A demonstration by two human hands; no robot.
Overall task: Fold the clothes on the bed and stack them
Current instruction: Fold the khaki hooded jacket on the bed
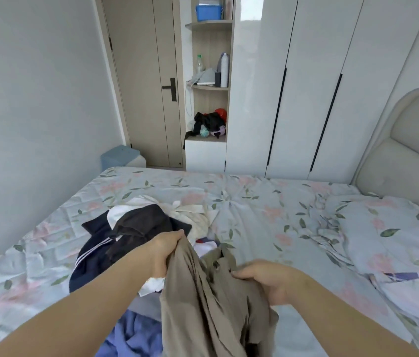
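An unfolded pile is lying on the left half of the bed (pixel 267 215): a navy striped garment (pixel 92 256) is sitting partly under a dark brown garment (pixel 139 228), with a cream garment (pixel 195 217) just behind. The left hand (pixel 164 251) is clamping curled fingers on the upper edge of a khaki garment (pixel 203 305), which is hanging bunched over the near clothes. The right hand (pixel 267 279) is gripping a fold of the same cloth, fingers curled in. A pillow (pixel 396 240) is resting at far right.
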